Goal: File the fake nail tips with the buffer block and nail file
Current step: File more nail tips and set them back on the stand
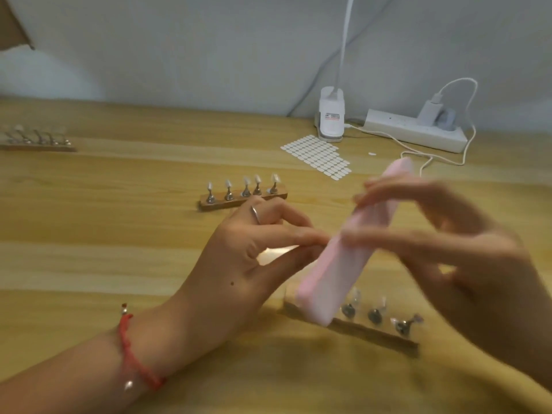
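A long pink buffer block is held up at a slant over the table. My right hand grips its upper part, fingers over the top and thumb across the face, and is blurred. My left hand pinches a clear fake nail tip between thumb and forefinger, its end against the block's left edge. Below the block lies a wooden nail stand with metal holders and clear tips.
A second wooden stand with several white tips sits at mid table, a third stand at far left. A sheet of adhesive tabs, a lamp base and a power strip with cables lie at the back right.
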{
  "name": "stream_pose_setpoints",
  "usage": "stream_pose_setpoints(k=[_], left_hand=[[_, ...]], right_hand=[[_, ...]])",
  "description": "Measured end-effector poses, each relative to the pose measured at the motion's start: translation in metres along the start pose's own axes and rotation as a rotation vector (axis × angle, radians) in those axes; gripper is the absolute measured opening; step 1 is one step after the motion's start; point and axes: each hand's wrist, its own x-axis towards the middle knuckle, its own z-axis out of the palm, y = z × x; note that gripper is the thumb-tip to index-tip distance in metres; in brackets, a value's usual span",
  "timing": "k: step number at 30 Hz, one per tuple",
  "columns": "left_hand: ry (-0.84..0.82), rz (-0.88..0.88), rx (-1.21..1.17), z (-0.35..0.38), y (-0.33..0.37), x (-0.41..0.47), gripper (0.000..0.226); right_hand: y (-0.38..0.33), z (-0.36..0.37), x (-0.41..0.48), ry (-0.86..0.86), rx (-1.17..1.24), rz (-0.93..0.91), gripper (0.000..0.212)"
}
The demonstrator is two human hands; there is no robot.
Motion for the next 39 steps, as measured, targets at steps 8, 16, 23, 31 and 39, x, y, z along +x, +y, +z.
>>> stream_pose_setpoints(k=[8, 16, 23, 31, 39], left_hand=[[0.028, 0.087, 0.129, 0.000, -0.002, -0.004, 0.027], [0.092, -0.089, -0.046, -0.015, 0.005, 0.000, 0.014], [-0.118, -0.342, -0.166, -0.024, -0.004, 0.005, 0.022], [-0.283, -0.353, -0.226, -0.024, -0.004, 0.004, 0.020], [-0.263, -0.314, -0.094, -0.020, -0.001, 0.000, 0.044]], right_hand=[[-0.006, 0.010, 0.001, -0.021, 0.034, -0.070, 0.047], [0.061, -0.008, -0.017, 0.151, -0.073, 0.361, 0.053], [0.060, -0.001, -0.020, 0.127, -0.056, 0.308, 0.053], [0.061, 0.000, -0.020, 0.123, -0.013, 0.312, 0.053], [0.062, 0.001, -0.022, 0.110, -0.001, 0.302, 0.053]])
